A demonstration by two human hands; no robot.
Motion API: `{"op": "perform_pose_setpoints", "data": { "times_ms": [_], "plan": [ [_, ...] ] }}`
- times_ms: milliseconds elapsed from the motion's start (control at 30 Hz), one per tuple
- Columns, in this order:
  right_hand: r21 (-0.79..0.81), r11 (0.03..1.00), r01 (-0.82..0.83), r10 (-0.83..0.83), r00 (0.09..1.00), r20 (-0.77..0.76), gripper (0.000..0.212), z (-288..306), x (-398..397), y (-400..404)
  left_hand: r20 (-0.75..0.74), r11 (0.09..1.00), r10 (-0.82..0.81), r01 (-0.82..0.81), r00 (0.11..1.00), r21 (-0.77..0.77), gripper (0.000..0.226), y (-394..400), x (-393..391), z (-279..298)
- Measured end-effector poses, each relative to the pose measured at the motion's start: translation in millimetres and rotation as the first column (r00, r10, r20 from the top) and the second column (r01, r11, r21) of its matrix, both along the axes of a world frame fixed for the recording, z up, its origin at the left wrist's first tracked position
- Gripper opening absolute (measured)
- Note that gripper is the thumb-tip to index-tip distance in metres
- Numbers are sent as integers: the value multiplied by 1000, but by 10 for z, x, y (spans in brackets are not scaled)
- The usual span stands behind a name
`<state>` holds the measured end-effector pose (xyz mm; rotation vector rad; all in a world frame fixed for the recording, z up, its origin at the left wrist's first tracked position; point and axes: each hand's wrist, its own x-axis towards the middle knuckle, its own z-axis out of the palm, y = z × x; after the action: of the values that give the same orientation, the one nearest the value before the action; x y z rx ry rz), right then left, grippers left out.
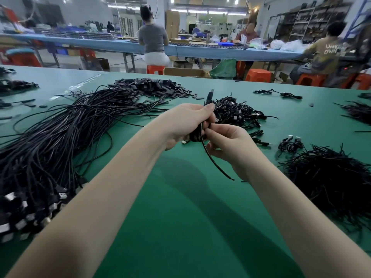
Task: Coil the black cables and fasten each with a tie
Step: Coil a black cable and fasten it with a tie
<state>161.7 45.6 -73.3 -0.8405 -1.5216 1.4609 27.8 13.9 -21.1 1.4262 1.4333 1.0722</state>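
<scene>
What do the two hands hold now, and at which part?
The left hand grips a coiled black cable round its bundled loops. The right hand pinches the loose strand beside the coil.

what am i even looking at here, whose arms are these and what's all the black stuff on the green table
There is no machine here: one camera worn on a person's head looks down at their own two arms. The left hand grips a coiled black cable; the right hand pinches it just beside, a loose end hanging below. On the green table lie uncoiled cables at left, finished coils just beyond the hands, and what look like ties at right. Other workers sit behind.
</scene>
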Motion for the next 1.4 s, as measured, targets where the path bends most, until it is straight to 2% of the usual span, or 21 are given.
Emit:
{"op": "perform_pose_setpoints", "data": {
  "times_ms": [33,67,133,233,300,400,467,633,733,800,867,900,967,1033,1100,1233,1333,1400],
  "plan": [
    [3,1000,4,-4,1000,-8,26,7,9,2,-72,999,25,-23,997,24,40,-3,-11,3],
    [12,1000,-2,2,1000,-9,27,16,22,7,-78,999,32,-30,996,31,39,-1,-26,2],
    [39,999,-34,33,999,19,22,44,56,16,68,1000,-20,21,997,-7,34,-4,-52,9],
    [44,994,-101,98,992,82,23,100,127,36,345,989,-139,151,929,-9,29,-6,-56,17],
    [13,979,-202,201,977,68,22,140,184,41,399,985,-169,173,901,27,29,0,-30,5],
    [72,959,-274,265,958,107,29,182,201,-6,368,983,-181,173,912,56,29,-5,33,-21],
    [158,959,-234,208,964,165,33,179,152,-45,353,985,-171,157,920,70,28,-3,77,-42],
    [347,933,-93,-12,957,289,18,132,24,-78,357,986,-128,82,925,142,30,18,112,-73],
    [468,882,-64,-124,925,360,25,122,7,-91,314,983,-114,61,943,176,31,24,125,-94],
    [489,869,-74,-153,900,408,25,115,9,-94,274,981,-106,56,956,184,32,46,128,-127],
    [431,897,-100,-97,905,414,18,113,23,-93,238,985,-102,65,966,161,33,58,121,-151],
    [348,929,-122,-23,922,385,13,115,32,-92,223,985,-114,82,968,149,32,59,116,-159],
    [115,977,-182,147,954,260,12,133,60,-79,203,984,-141,114,969,137,31,59,95,-156],
    [-65,967,-248,252,965,76,11,161,82,-77,207,982,-155,129,966,135,30,64,69,-145],
    [-75,964,-256,259,965,32,8,163,81,-92,220,982,-161,134,962,134,29,79,54,-149],
    [132,983,-127,92,965,244,15,123,14,-91,266,983,-141,104,954,151,28,109,61,-175],
    [465,884,-44,-193,872,449,19,69,2,-27,311,988,-113,75,943,132,29,130,65,-191],
    [564,825,-44,-311,797,517,25,-14,21,21,316,996,-79,60,945,71,28,140,86,-228]
  ]
}}
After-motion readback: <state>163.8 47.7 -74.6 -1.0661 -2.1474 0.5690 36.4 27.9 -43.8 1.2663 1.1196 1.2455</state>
